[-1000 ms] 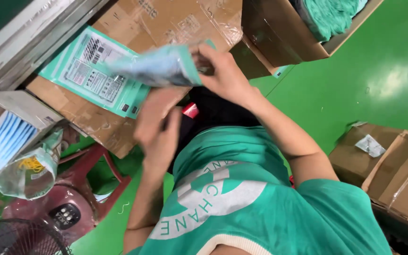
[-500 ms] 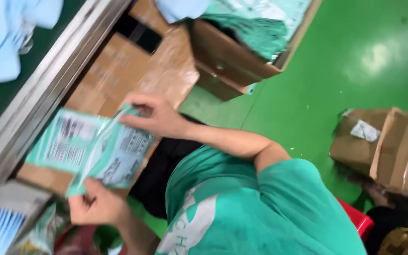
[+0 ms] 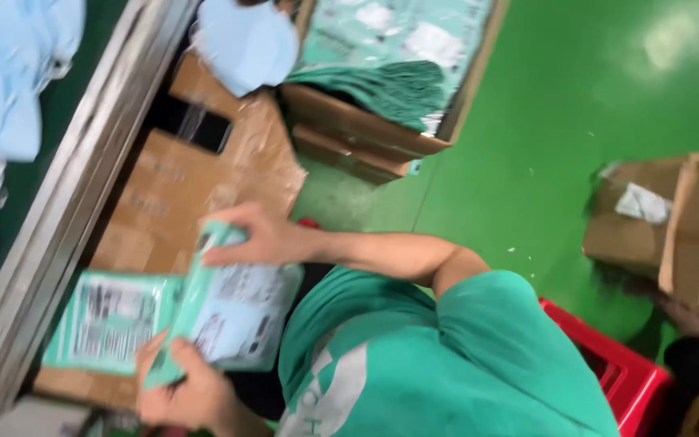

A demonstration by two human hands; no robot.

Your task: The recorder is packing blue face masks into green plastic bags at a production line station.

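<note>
Loosely in both hands (image 3: 256,236), glossy flat pouch (image 3: 228,311)

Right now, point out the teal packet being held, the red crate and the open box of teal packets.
teal packet (image 3: 232,311), head view, on its printed face.
red crate (image 3: 629,374), head view, on its upper rim.
open box (image 3: 366,129), head view, on its brown cardboard side wall.

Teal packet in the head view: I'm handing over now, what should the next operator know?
Left hand: grips the teal packet at its near end.
Right hand: pinches its far end.
The packet is held above a cardboard box; a second packet lies flat there.
Done: one packet laid down.
Left: the held packet is not yet set down; the open carton holds more green goods.
</note>
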